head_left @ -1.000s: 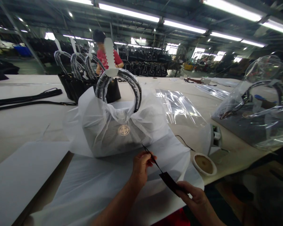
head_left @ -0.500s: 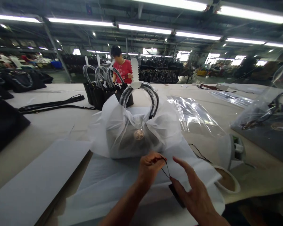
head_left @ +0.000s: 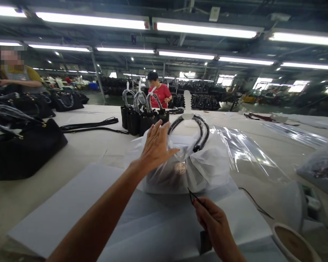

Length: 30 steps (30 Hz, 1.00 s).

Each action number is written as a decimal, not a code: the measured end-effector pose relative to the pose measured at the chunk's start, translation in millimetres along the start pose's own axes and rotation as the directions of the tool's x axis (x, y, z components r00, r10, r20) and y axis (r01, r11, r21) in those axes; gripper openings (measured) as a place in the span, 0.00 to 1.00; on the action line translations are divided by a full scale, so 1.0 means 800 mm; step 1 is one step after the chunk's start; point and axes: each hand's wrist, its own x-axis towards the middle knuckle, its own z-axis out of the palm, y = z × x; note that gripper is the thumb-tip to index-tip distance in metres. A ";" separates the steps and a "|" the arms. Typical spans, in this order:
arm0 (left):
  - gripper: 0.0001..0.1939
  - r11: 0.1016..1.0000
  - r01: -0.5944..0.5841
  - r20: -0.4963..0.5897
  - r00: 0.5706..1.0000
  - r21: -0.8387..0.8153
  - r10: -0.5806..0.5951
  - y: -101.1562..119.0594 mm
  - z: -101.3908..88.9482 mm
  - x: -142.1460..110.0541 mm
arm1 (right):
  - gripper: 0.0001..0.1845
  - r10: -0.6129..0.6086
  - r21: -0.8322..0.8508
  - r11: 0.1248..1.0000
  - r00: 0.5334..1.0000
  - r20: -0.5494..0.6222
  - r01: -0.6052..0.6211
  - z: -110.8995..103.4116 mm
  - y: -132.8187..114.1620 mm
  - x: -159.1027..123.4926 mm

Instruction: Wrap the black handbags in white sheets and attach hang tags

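Observation:
A handbag [head_left: 166, 178] wrapped in thin white tissue stands upright before me, its round gold emblem [head_left: 180, 168] showing through. Plastic film covers its dark handles [head_left: 203, 133], and a white notched strip [head_left: 187, 102] rises from their top. My left hand [head_left: 156, 145] is spread open at the bag's upper left, beside the handle; whether it touches the tissue I cannot tell. Below the bag's front, my right hand [head_left: 213, 220] pinches a thin black cord loop [head_left: 192, 195]. A dark tag [head_left: 206, 242] hangs under that hand.
White paper sheets [head_left: 71, 196] lie at the left front. Black handbags [head_left: 24, 145] and straps [head_left: 90, 127] are on the left, more bags [head_left: 132, 118] behind. Clear plastic sheets [head_left: 243, 149], a tape roll [head_left: 295, 242] and a dispenser [head_left: 311, 205] lie right. Two people [head_left: 159, 92] work beyond.
My left hand has let go of the cord and moved up and left to the bag's handle, opening. My right hand now pinches the cord loop. The view has turned left.

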 end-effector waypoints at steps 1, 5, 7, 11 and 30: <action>0.36 0.998 -0.012 0.057 0.998 0.057 0.009 -0.010 -0.005 0.015 | 0.24 -0.006 -0.025 1.000 1.000 0.010 0.006 0.000 0.004 -0.001; 0.18 0.982 -0.086 0.311 0.950 0.167 0.030 -0.023 -0.017 0.023 | 0.24 -0.044 -0.111 0.993 0.998 0.045 0.049 0.004 0.013 -0.008; 0.12 0.969 -0.103 0.371 0.929 0.226 0.012 -0.015 -0.014 -0.003 | 0.24 -0.064 -0.133 0.989 0.997 0.044 0.069 0.007 0.008 -0.008; 0.12 0.958 -0.078 0.403 0.914 0.277 -0.042 0.014 0.017 -0.078 | 0.22 -0.139 -0.171 0.975 0.990 0.034 0.143 0.020 -0.028 0.014; 0.15 0.979 0.194 0.200 0.959 0.055 -0.201 -0.035 0.003 -0.049 | 0.15 -0.077 -0.123 0.988 0.986 0.148 0.095 0.100 -0.100 0.164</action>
